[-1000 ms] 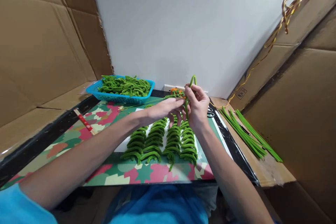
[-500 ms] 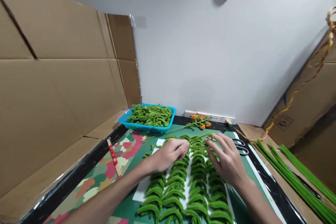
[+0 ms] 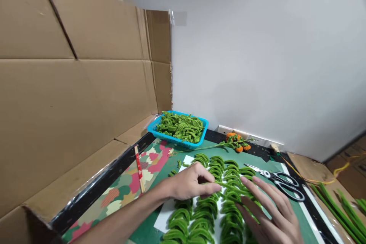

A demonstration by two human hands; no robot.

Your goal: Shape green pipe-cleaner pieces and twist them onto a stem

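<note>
My left hand is closed, thumb against forefinger, on a thin green chenille stem that stretches to the right. My right hand is at the stem's far side with its fingers straight and apart. Whether a fingertip touches the stem I cannot tell. Below both hands, curved green chenille pieces lie in several lengthwise rows on a white sheet. Part of the rows is hidden by my hands.
A blue basket heaped with green chenille pieces stands at the back. Orange flowers on a green stem lie beside it. Scissors lie right, chopsticks in a red sleeve left. Long green stems rest at far right.
The view has swung left and shifted the scene rightward. My right hand's fingers have straightened and spread, and the stem now lies stretched out from my left hand. The scissors are more visible.
</note>
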